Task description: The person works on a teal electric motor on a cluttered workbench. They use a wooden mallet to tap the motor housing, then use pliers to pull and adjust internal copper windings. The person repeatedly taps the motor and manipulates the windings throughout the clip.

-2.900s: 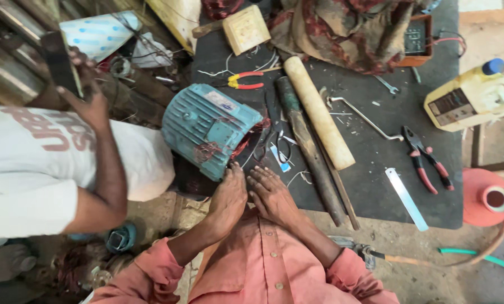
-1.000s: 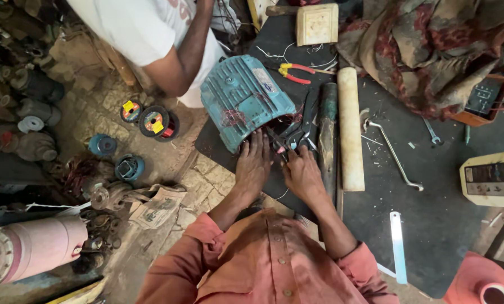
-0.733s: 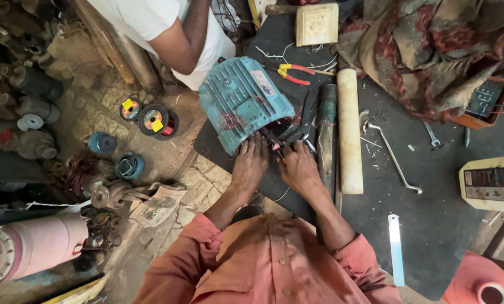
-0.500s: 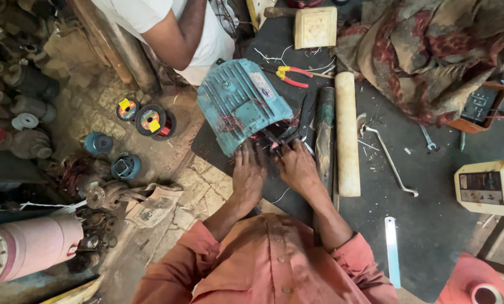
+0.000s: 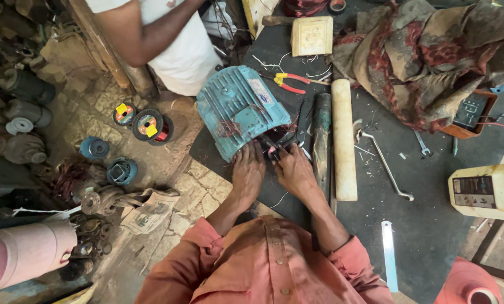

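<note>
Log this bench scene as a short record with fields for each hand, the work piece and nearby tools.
left hand: resting on the open end of the motor housing
right hand: fingers at the wires by the opening
work piece: teal motor housing, lying on its side on the dark bench
nearby tools: red-handled pliers, pale wooden roller, bent wrench

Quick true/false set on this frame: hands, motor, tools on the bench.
1. Both hands are at the open end of the teal motor. True: the left hand and right hand rest at the end of the motor.
2. The red-handled pliers lie on the floor. False: the pliers lie on the dark bench, beyond the motor.
3. A pale wooden roller lies to the right of the hands. True: the roller lies lengthwise on the bench.
4. The right hand holds the bent metal rod. False: the rod lies untouched, right of the roller.
</note>
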